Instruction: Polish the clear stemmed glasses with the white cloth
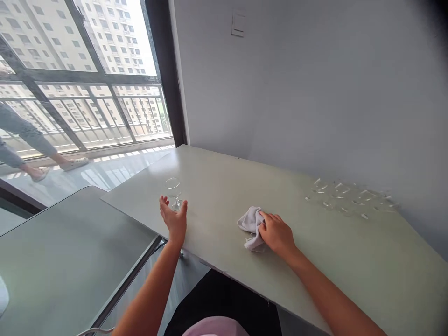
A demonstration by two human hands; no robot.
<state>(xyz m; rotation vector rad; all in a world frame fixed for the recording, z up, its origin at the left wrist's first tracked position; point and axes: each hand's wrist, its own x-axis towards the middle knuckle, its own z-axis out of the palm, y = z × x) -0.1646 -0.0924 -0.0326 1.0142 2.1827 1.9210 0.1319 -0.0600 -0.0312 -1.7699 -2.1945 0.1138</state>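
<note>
A clear stemmed glass stands upright on the pale table, toward its left end. My left hand is just in front of it, thumb and fingers spread on either side of the stem's foot; whether the fingertips touch the glass I cannot tell. Near the middle of the table, my right hand grips a crumpled light-grey cloth that rests on the tabletop.
Several clear glasses lie in a group by the wall on the right. A second, glass-topped table adjoins on the left. Beyond the window, a person's legs show at the left.
</note>
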